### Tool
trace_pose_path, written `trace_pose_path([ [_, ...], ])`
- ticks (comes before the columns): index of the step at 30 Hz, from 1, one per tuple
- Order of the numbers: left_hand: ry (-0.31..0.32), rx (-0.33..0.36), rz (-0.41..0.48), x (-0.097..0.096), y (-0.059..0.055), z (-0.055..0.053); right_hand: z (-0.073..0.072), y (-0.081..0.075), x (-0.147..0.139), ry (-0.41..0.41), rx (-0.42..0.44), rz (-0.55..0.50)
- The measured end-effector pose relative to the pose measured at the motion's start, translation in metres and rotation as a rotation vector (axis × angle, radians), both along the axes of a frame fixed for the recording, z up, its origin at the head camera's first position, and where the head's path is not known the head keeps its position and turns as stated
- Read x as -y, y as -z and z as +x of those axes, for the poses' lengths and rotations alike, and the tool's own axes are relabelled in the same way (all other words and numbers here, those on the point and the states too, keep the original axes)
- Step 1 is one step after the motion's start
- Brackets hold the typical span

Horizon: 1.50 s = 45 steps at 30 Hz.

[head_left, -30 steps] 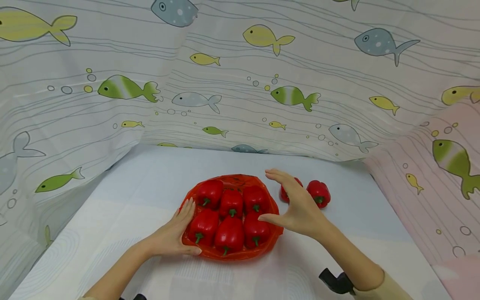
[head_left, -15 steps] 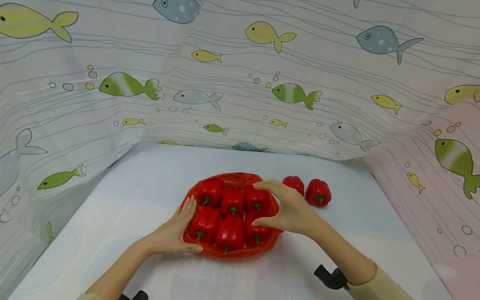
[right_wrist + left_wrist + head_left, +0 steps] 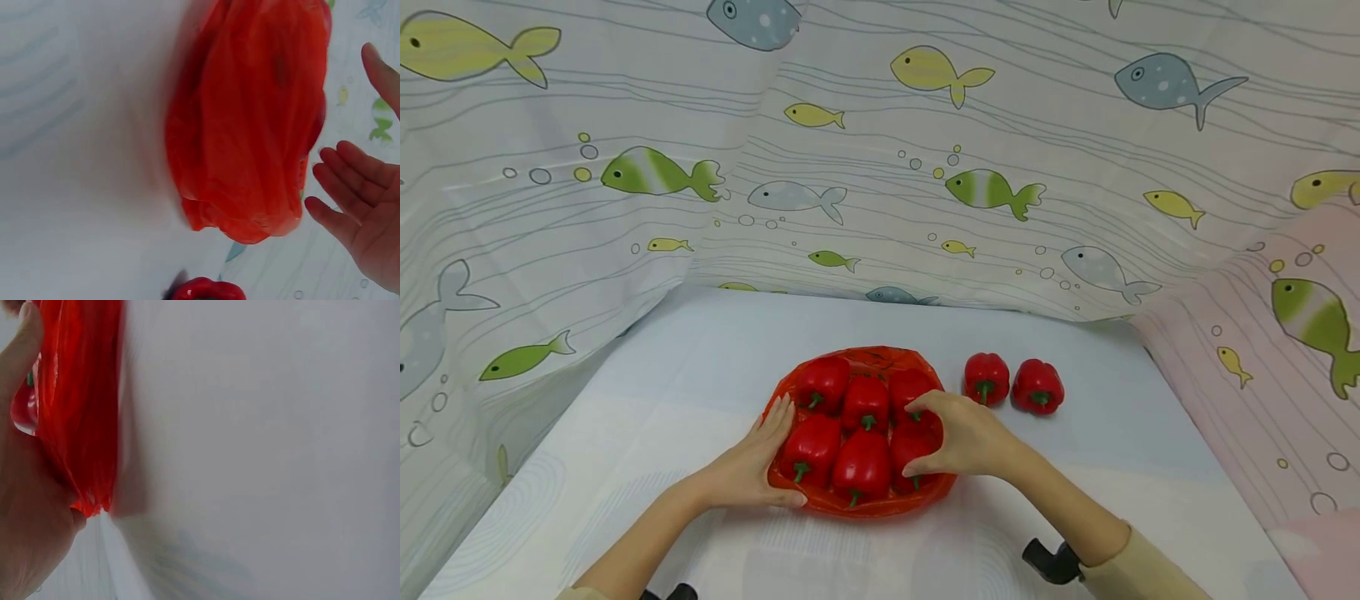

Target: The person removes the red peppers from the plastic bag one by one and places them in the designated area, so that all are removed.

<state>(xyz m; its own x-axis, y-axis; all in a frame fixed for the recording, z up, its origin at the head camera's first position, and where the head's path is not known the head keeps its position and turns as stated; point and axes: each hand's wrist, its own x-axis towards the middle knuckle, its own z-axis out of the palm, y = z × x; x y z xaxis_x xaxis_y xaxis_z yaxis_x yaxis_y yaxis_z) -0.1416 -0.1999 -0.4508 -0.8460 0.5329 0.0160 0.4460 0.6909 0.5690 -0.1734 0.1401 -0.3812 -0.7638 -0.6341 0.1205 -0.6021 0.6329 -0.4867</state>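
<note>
Several red bell peppers (image 3: 861, 467) with green stems sit packed in a red plastic bag (image 3: 880, 507) with its mouth turned up. My left hand (image 3: 737, 471) rests along the bag's left side, fingers spread and nearly straight. In the left wrist view, the thumb lies by the bag's edge beside a pepper (image 3: 25, 409). My right hand (image 3: 968, 437) is over the bag's right side, thumb and fingers apart above the near right pepper (image 3: 912, 442), which they partly hide. The right wrist view shows this hand (image 3: 375, 212) with fingers loosely extended beside the bag (image 3: 256, 112).
Two loose red bell peppers, one left (image 3: 986, 377) and one right (image 3: 1037, 386), lie on the white-covered table (image 3: 1060, 467) right of the bag. A fish-patterned curtain (image 3: 865, 150) encloses the back and sides.
My right hand has moved left and toward me, from beside the bag to over its right side, uncovering the left loose pepper. My left hand stays against the bag.
</note>
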Motion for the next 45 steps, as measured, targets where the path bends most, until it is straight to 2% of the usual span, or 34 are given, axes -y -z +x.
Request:
trace_pose_path([
  [5,-0.001,-0.002,0.0,0.0,0.001,0.001,-0.003,0.011,0.004,0.012,0.019,0.064],
  [13,0.006,-0.005,0.005,-0.002,0.0,0.002,-0.003,0.026,0.015,0.0,-0.092,0.207],
  [17,0.009,-0.007,0.008,-0.003,-0.001,0.001,-0.002,0.032,0.019,-0.023,-0.113,0.248],
  [24,0.004,-0.013,0.008,-0.003,0.0,0.0,0.0,0.032,0.026,-0.038,-0.106,0.265],
  [30,-0.002,-0.009,0.009,-0.003,0.002,0.0,0.003,0.028,0.03,-0.047,-0.074,0.322],
  [34,-0.003,-0.004,0.007,-0.003,0.003,0.0,0.003,0.026,0.028,-0.05,-0.067,0.307],
  [39,-0.009,-0.002,-0.002,-0.002,0.002,0.001,0.001,0.019,0.023,-0.035,-0.063,0.232],
  [45,-0.013,0.003,0.002,-0.001,0.001,0.002,-0.003,0.006,0.016,0.056,-0.053,0.137],
])
